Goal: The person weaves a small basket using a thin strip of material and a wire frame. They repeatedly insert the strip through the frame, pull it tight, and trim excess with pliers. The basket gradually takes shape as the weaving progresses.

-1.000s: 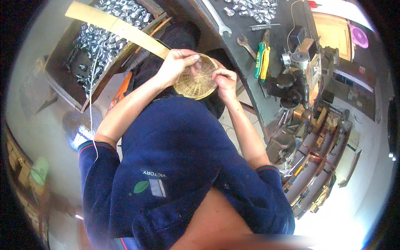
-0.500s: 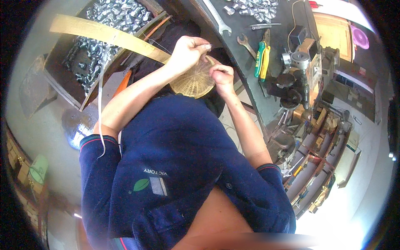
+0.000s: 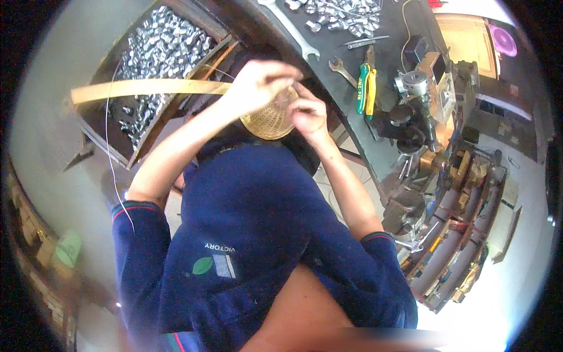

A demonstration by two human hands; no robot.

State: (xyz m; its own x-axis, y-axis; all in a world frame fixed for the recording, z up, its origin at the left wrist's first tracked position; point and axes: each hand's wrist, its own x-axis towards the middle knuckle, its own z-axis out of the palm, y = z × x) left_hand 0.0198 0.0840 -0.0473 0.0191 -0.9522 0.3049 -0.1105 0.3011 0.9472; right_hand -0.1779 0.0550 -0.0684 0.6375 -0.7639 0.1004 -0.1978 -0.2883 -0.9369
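The right hand (image 3: 309, 119) pinches the woven basket (image 3: 265, 123) by its edge, beyond the navy shirt (image 3: 246, 193); the left hand (image 3: 262, 84) blurs, its hold I can't tell, though steadying that edge looks wise.

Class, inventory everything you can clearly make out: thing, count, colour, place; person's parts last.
Woven piece: 1, tan, upper centre
Bin: 1, brown, upper left
Flat strip: 1, yellowish, over bin
Bench: 1, dark, upper right
Metal fittings: many, silver, bin and bench
Wrenches: 2, grey, bench
Pliers: 1, green-yellow, bench
Strand: 1, white, left
Round object: 1, purple, upper right
Rack: 1, brown, lower right
Shirt: 1, navy, lower centre
Left hand: 1, bare, blurred, upper centre
Right hand: 1, bare, at woven piece
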